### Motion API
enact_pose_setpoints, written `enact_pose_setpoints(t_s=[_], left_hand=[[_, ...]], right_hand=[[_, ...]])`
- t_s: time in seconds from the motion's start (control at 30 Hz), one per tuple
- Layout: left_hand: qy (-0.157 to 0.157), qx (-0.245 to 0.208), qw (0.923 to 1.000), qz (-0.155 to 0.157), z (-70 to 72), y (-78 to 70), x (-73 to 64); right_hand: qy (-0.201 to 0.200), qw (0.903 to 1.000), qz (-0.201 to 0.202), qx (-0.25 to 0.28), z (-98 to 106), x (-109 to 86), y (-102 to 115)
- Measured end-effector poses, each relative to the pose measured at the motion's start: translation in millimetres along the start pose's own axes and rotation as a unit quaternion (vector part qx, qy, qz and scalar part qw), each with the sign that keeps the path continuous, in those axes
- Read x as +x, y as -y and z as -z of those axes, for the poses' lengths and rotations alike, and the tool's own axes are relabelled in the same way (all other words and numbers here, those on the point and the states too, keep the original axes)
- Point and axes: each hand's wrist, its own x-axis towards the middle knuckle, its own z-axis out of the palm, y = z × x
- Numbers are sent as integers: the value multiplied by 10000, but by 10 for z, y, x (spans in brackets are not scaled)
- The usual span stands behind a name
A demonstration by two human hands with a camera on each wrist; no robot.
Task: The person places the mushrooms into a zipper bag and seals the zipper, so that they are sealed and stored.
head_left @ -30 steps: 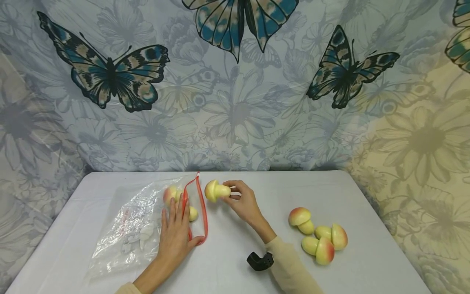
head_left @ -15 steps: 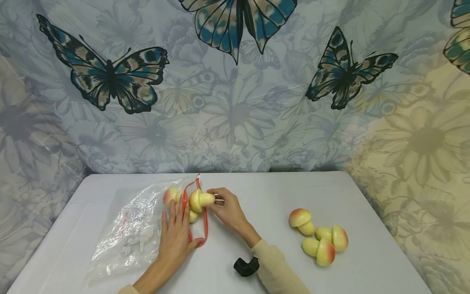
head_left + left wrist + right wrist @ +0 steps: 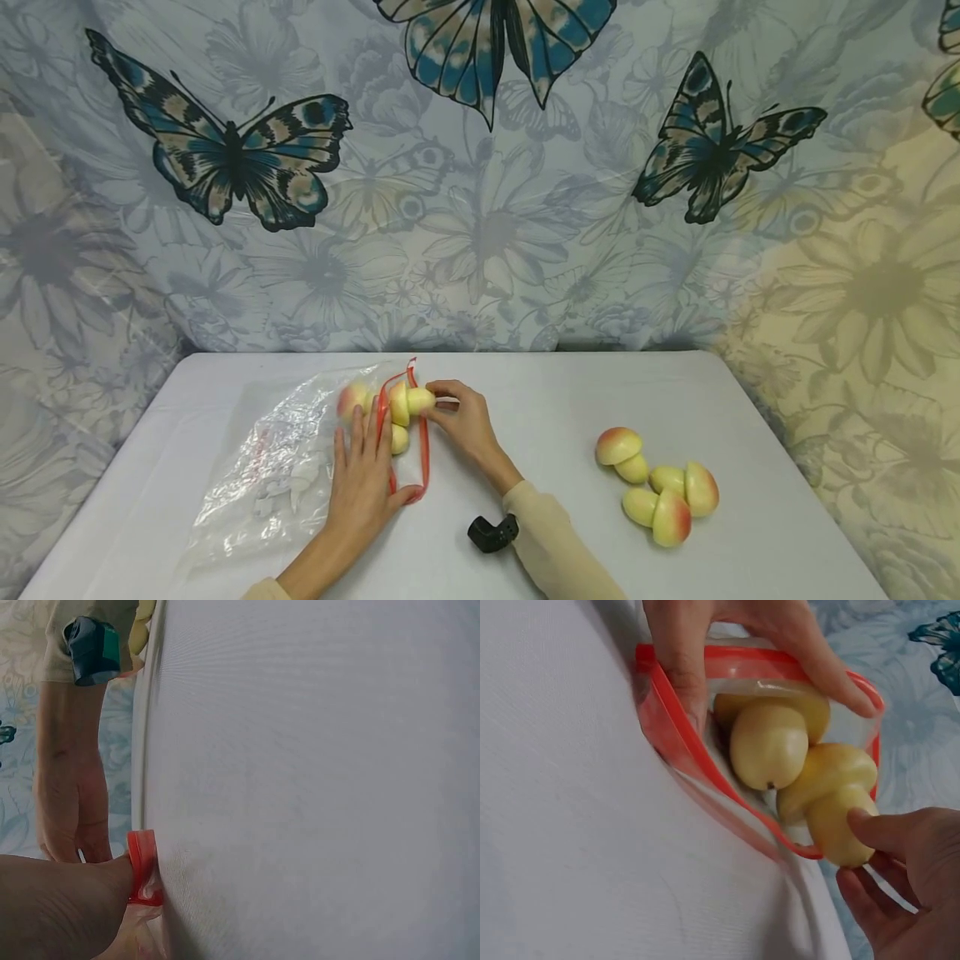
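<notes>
A clear plastic bag (image 3: 262, 475) with a red zip edge lies flat on the left of the white table, its mouth facing right. My left hand (image 3: 362, 487) rests on it with straight fingers. In the right wrist view, the left thumb (image 3: 684, 682) sits inside the red rim (image 3: 757, 664) and a finger stretches along the opposite edge, spreading the mouth. My right hand (image 3: 467, 423) pinches a yellow toy mushroom (image 3: 838, 817) by its stem, cap inside the mouth. Another toy mushroom (image 3: 769, 746) lies inside, stem outward; a reddish cap (image 3: 351, 400) shows through the plastic.
Three more yellow-and-red toy mushrooms (image 3: 671, 517) lie grouped on the right of the table (image 3: 562, 392). A black wrist device (image 3: 492, 533) is on the right sleeve. Behind the table's far edge hangs butterfly-printed cloth (image 3: 487, 250).
My right hand has moved left with the toy mushroom, from beside the bag to its mouth, and the cap has gone in past the red edge. The left hand stays in place.
</notes>
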Motion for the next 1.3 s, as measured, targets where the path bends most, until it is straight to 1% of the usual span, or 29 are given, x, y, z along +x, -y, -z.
enact_pose_setpoints(t_s=[0.23,0.37,0.47,0.6,0.67,0.77,0.9,1.07,1.3], left_hand=[[-125,106,9998,-127,2,-5,3],[-113,85,9998,-143,3,-13,6],[-149,151,9996,-199,7,-17,10],[-182,189,9993,-262,14,-19,12],[-143,143,9995,-245,14,-19,14],[-107,98,9997,-212,11,-22,12],[-124,60,9997,-205,8,-28,7],[-84,77,9997,-207,4,-25,5],[-94,103,9997,-187,9,-12,5]], right_hand=[[499,9983,68,-288,-40,75,36],[547,9975,92,-446,-67,55,54],[558,9956,144,-743,-90,29,86],[600,9926,103,-1052,-126,-5,161],[672,9924,112,-1027,-149,-23,192],[879,9919,94,-916,-188,-49,222],[1101,9906,40,-807,-218,-80,238],[1057,9899,5,-943,-193,-93,233],[929,9915,232,-880,-63,-93,283]])
